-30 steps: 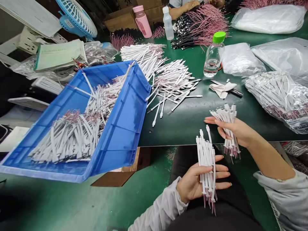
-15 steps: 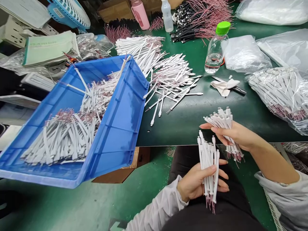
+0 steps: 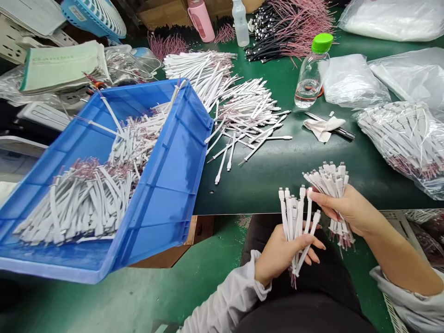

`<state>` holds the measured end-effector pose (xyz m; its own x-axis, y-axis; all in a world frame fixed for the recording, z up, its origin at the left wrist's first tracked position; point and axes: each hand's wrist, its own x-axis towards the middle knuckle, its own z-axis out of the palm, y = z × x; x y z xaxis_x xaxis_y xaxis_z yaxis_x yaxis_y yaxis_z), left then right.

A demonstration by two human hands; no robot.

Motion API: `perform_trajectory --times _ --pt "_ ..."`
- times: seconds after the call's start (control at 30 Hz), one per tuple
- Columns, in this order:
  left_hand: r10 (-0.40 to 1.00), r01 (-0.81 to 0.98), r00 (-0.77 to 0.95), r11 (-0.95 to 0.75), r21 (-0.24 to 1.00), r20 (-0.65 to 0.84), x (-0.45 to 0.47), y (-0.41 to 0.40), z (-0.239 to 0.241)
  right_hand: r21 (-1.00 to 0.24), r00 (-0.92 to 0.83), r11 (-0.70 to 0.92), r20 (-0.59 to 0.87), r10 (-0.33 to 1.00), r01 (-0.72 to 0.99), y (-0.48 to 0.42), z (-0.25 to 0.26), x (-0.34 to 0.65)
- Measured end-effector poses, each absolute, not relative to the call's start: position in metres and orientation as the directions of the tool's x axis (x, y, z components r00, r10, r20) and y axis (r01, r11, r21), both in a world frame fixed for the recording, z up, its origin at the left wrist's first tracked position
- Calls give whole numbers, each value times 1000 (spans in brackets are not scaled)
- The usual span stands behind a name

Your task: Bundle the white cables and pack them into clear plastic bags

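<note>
My left hand (image 3: 282,256) grips a fanned bunch of short white cables (image 3: 293,219), connector ends up and pink wires hanging below. My right hand (image 3: 350,210) is closed round a thicker bundle of white cables (image 3: 331,180), its pink wire ends pointing down. The right fingertips touch the connector of one cable (image 3: 308,206) that stands in the left bunch. Both hands are over my lap, just off the table's front edge. A blue bin (image 3: 163,185) on the left holds many more such cables (image 3: 90,201). Another loose pile of white cables (image 3: 246,108) lies on the green table (image 3: 263,178).
Clear bags of white cables (image 3: 405,138) and white goods (image 3: 354,81) line the right. A green-capped bottle (image 3: 308,78), a tissue (image 3: 324,127) and tweezers-like tools (image 3: 343,133) lie mid-table. Black cables (image 3: 267,32), a pink bottle (image 3: 201,21) and a fan (image 3: 95,18) stand farther back.
My right hand has moved slightly right and down, and its fingertips now meet a cable in the left bunch. The left bunch has spread out more. The view has shifted a little.
</note>
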<state>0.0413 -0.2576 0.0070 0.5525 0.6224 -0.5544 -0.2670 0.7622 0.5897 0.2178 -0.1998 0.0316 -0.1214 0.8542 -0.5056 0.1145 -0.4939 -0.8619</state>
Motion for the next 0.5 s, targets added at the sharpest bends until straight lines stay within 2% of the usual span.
perform_trajectory --times 0.17,0.37,0.5 --pt "655 -235 531 723 649 -537 39 -254 9 -870 -67 -493 -493 867 17 -197 32 216" --pt "710 -157 432 666 729 -556 35 -255 8 -918 -7 -398 -398 918 -8 -194 30 222" --pt "737 -116 395 632 766 -548 39 -256 10 -940 93 -335 -340 936 -68 -194 27 216"
